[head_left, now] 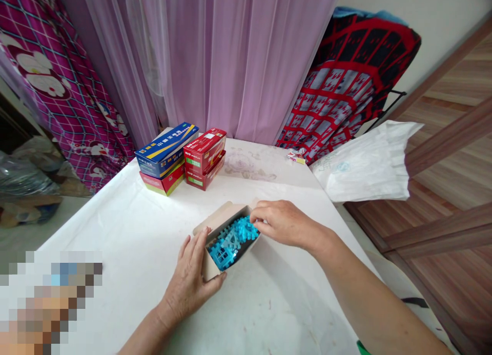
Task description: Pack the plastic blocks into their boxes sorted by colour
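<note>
An open cardboard box (251, 242) sits on the table in front of me, its lid flap (213, 217) folded back. Inside lie several blue plastic interlocking building pieces (223, 253), some with window-like grids. My left hand (190, 270) wraps around the near left end of the box, fingers along one side and thumb at the front corner. At the far right end, my right hand (279, 222) has its fingers curled together at the rim, against the blue pieces. What is between those fingertips is hidden.
Behind stand a blue box (167, 150) on a red-and-green box (169, 182), beside two stacked red boxes (205, 160). A white bag (365, 165) is at the table's right edge. Small wrappers (296, 156) lie at the back of the white-covered table (126, 232). A blurred patch covers the lower left.
</note>
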A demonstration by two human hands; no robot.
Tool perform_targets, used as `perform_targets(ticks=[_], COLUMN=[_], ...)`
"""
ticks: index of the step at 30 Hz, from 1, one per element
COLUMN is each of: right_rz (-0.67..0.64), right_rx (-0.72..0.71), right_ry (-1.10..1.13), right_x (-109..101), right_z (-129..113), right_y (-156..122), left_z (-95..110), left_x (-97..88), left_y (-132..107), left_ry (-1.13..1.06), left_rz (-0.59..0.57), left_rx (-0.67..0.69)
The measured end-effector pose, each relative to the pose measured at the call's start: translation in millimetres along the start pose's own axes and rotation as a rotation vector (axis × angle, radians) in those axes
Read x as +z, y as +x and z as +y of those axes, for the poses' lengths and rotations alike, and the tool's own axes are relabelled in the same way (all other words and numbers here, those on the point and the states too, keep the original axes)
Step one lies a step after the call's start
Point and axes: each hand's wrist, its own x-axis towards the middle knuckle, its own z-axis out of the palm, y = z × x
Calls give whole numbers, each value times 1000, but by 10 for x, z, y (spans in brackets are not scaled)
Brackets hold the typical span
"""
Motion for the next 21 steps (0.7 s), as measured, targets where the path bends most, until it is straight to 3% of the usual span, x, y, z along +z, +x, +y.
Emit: perform_targets(ticks=[3,12,16,21], right_rz=[-15,-159,-159,-70], right_rx=[-7,-147,-155,-122], right_ry=[-9,-96,-138,-116], right_x=[46,245,259,178], right_z=[0,-332,-320,-248], right_y=[0,231,253,190], left_z=[-8,-14,3,35], left_x=[18,14,-2,-2], left_y=[-9,-11,1,10], left_ry=[12,13,2,-11], left_rz=[4,3,7,22], left_rx=[0,9,2,-15])
